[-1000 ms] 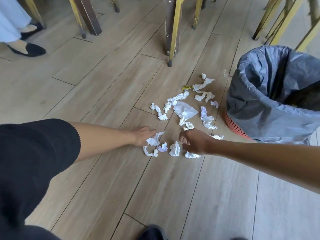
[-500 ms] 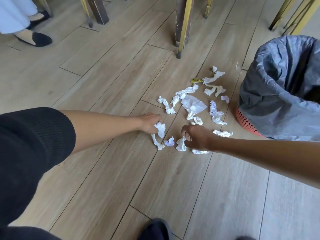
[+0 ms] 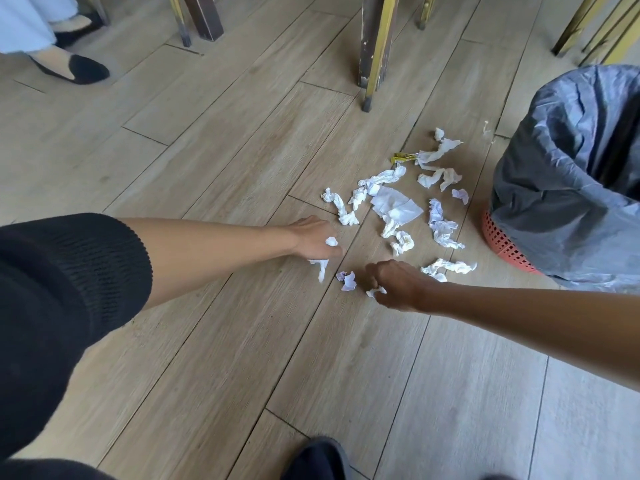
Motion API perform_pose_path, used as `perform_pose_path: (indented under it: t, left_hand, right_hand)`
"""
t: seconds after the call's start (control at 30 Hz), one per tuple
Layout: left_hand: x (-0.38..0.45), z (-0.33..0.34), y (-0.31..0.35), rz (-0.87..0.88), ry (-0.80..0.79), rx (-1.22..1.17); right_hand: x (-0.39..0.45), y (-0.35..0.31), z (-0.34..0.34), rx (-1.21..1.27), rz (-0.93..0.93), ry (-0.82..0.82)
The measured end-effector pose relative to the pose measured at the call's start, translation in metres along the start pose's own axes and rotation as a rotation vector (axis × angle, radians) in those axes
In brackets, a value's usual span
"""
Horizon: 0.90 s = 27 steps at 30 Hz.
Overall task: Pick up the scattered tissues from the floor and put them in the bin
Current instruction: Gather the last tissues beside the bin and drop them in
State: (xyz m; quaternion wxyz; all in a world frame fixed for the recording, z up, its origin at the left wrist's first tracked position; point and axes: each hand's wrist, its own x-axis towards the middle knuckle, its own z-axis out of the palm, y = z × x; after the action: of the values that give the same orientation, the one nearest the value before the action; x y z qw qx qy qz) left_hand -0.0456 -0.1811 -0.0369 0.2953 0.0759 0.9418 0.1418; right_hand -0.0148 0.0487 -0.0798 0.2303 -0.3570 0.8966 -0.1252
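Several crumpled white tissues [image 3: 394,206] lie scattered on the wooden floor, left of a red bin [image 3: 502,244] lined with a grey bag [image 3: 568,174]. My left hand [image 3: 311,237] is closed around white tissues, one peeking out on top and one hanging below the fist. My right hand [image 3: 398,282] is closed on a small tissue wad that shows under its fingers. A loose purple-tinted tissue [image 3: 347,280] lies between the two hands. Another tissue [image 3: 448,266] lies just beyond my right wrist.
Table and chair legs [image 3: 372,50] stand behind the tissues, with more legs at the top right [image 3: 595,26]. Another person's foot in a black shoe [image 3: 74,69] is at the top left. My own dark shoe [image 3: 317,459] shows at the bottom edge.
Both hands have closed on tissues at the near edge of the pile. The left hand's tissue now hangs from the fist, and the wad by my right fingers is now inside that hand.
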Motion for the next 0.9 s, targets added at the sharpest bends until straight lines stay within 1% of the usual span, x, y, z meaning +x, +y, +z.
perform_pose_path:
  t: [0.1, 0.23, 0.33, 0.4, 0.47, 0.53, 0.6, 0.77, 0.83, 0.9]
  left_hand:
    - [0.006, 0.007, 0.008, 0.021, -0.003, -0.025]
    - [0.013, 0.018, 0.014, 0.053, -0.13, -0.121]
    - [0.016, 0.02, 0.017, 0.175, -0.147, -0.05]
    - [0.015, 0.023, 0.022, 0.231, -0.131, 0.022]
    - [0.013, 0.026, 0.026, 0.24, -0.128, 0.13]
    - [0.013, 0.031, 0.029, 0.276, -0.135, 0.263]
    - [0.014, 0.036, 0.028, 0.29, -0.171, 0.326]
    - [0.01, 0.051, 0.022, 0.209, -0.248, 0.297]
    - [0.006, 0.057, 0.019, 0.183, -0.249, 0.29]
    - [0.005, 0.059, 0.014, 0.197, -0.247, 0.296]
  right_hand:
    - [-0.001, 0.002, -0.007, 0.009, 0.017, 0.069]
    - [-0.01, 0.013, -0.026, 0.077, 0.024, 0.131]
    - [-0.022, 0.025, -0.037, 0.087, 0.088, 0.203]
    - [-0.032, 0.032, -0.041, 0.093, 0.174, 0.192]
    - [-0.044, 0.037, -0.037, 0.04, 0.222, 0.159]
    - [-0.054, 0.041, -0.028, -0.074, 0.216, 0.14]
    - [-0.062, 0.043, -0.016, -0.177, 0.183, 0.117]
    - [-0.069, 0.038, -0.002, -0.263, 0.113, 0.045]
    - [-0.066, 0.038, 0.001, -0.25, 0.118, 0.052]
    - [-0.062, 0.039, 0.001, -0.239, 0.112, 0.07]
